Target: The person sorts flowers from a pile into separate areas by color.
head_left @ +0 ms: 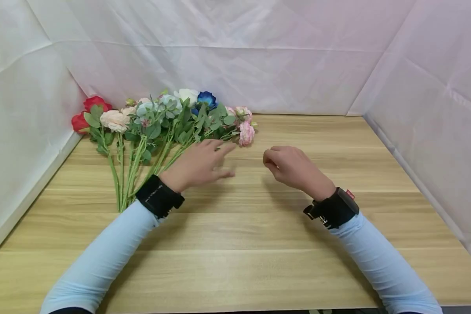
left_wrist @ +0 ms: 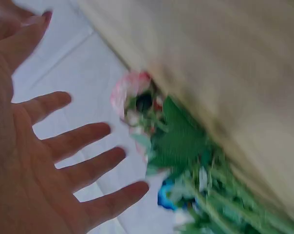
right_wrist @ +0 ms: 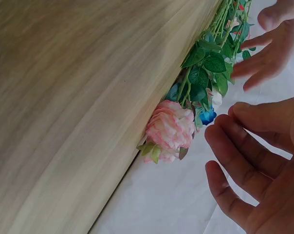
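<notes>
Artificial flowers lie side by side at the back left of the wooden table: red roses (head_left: 80, 123), a pale peach bloom (head_left: 114, 121), a white one (head_left: 186, 95), a blue rose (head_left: 207, 100) and pink blooms (head_left: 246, 133). Their green stems (head_left: 135, 170) point toward the front. Over the right side of the stems hovers my left hand (head_left: 198, 166), fingers spread and holding nothing. My right hand (head_left: 296, 168) is above the table, right of the pink blooms. Its fingers (right_wrist: 234, 151) are loosely bent, with nothing seen between them. The left wrist view is blurred.
The wooden table (head_left: 227, 261) extends in front of and to the right of the flowers. White cloth (head_left: 235, 65) hangs behind it, and more cloth walls (head_left: 435, 96) flank both sides. The blooms lie close to the back cloth.
</notes>
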The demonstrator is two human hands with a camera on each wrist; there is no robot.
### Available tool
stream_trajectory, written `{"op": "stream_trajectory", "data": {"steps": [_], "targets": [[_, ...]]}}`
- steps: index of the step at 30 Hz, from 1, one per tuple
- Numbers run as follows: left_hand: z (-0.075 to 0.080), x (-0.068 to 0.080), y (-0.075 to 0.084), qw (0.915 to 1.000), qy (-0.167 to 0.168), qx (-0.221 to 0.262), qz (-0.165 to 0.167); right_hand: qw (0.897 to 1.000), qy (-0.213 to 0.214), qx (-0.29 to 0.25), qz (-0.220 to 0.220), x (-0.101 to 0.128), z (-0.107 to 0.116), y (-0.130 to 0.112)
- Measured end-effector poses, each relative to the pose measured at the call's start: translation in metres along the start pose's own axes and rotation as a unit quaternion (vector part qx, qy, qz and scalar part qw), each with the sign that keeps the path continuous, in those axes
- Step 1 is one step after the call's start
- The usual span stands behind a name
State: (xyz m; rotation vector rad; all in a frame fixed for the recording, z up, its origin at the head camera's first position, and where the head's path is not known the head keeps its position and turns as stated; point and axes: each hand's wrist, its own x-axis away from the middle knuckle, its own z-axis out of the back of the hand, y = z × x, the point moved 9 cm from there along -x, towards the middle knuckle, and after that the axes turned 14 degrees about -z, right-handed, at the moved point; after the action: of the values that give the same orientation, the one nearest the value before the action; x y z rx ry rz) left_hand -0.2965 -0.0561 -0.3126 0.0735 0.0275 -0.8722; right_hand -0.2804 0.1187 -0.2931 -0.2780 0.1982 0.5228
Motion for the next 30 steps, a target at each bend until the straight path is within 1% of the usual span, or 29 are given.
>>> {"op": "stream_trajectory", "data": {"steps": [2,4,6,9,12,15,18,21,23,25,27,30], "targets": [[0.009,0.007,-0.014,0.9997,0.01,0.003,0.02,1.0,-0.003,0.001,-0.003,0.0,-0.001,0.001],[0.017,0.017,-0.031,0.9983,0.016,0.003,0.056,1.0,-0.006,0.003,-0.006,-0.002,-0.002,0.002],[0.022,0.028,-0.047,0.9953,0.014,0.002,0.096,1.0,-0.014,0.003,-0.01,-0.003,-0.005,0.002],[0.025,0.044,-0.067,0.9896,-0.006,-0.002,0.144,0.999,-0.034,0.003,-0.023,-0.004,-0.009,0.004],[0.024,0.054,-0.078,0.9855,-0.033,0.006,0.166,0.998,-0.045,0.004,-0.036,-0.004,-0.012,0.005],[0.02,0.06,-0.083,0.9825,-0.06,0.019,0.175,0.998,-0.048,0.003,-0.04,-0.003,-0.012,0.006],[0.014,0.061,-0.086,0.9795,-0.083,0.045,0.178,0.998,-0.051,0.0,-0.041,-0.003,-0.013,0.006],[0.01,0.061,-0.087,0.9767,-0.092,0.076,0.178,0.998,-0.055,0.0,-0.044,-0.003,-0.014,0.007],[0.009,0.061,-0.088,0.9764,-0.088,0.089,0.176,0.997,-0.056,0.001,-0.046,-0.003,-0.014,0.008],[0.01,0.061,-0.087,0.9786,-0.078,0.091,0.167,0.997,-0.057,0.0,-0.048,-0.004,-0.015,0.008],[0.014,0.06,-0.086,0.9824,-0.064,0.081,0.155,0.997,-0.06,-0.002,-0.05,-0.005,-0.015,0.008],[0.02,0.059,-0.084,0.9877,-0.042,0.052,0.142,0.996,-0.066,-0.003,-0.053,-0.005,-0.016,0.009]]}}
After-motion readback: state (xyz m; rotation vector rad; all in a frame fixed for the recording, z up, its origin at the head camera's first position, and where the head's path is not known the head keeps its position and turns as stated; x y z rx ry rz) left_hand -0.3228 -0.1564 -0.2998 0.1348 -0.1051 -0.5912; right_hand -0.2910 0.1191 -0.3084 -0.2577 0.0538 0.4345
